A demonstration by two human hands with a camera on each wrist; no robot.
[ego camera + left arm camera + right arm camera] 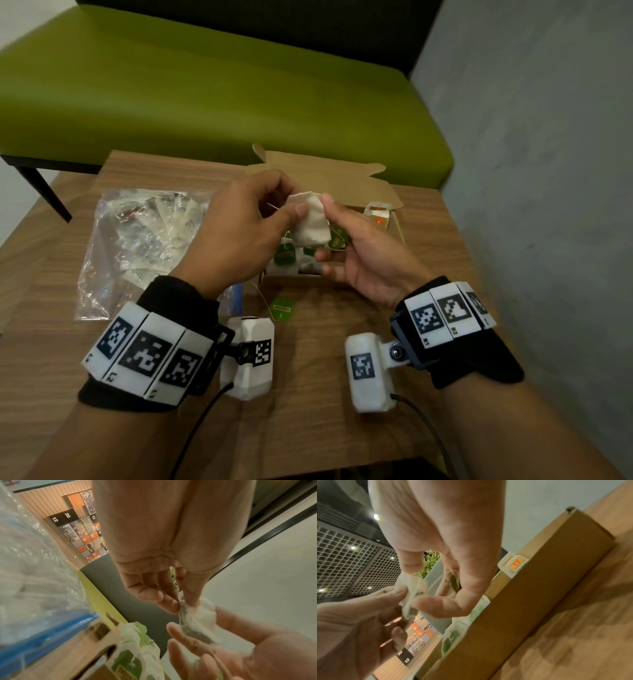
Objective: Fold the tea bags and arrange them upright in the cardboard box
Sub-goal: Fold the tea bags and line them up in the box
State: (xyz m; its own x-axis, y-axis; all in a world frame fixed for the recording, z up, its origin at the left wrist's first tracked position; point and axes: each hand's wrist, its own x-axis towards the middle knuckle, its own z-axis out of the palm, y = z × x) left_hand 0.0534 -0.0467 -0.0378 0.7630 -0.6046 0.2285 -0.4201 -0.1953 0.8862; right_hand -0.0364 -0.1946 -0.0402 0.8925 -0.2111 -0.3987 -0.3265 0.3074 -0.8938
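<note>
Nearest the camera, two forearms with marker-covered wristbands extend over a wooden table (342, 428). A loose green tag (283, 309) on a thread lies on the table at 6 o'clock from the cardboard box (376, 192), just beside its near wall.

Above the box, both hands share one white tea bag (310, 221). The left hand (236, 236) pinches the bag's upper left portion between thumb and curled fingers; the left wrist view confirms the pinch at the bag's top. The right hand (359, 250) holds the bag from 3 o'clock, thumb on the top edge and fingers under the bottom edge, palm turned inward. The bag is held clear of the box, over its near half.

Inside the box, tea bags with green tags (286, 253) stand at the near end; bags with orange-and-white tags (378, 214) stand at the far right corner. The lid flap is open at 12 o'clock.

A clear plastic bag (137, 246) lies at 9 o'clock from the box. Beyond the table stands a green bench (205, 96).
</note>
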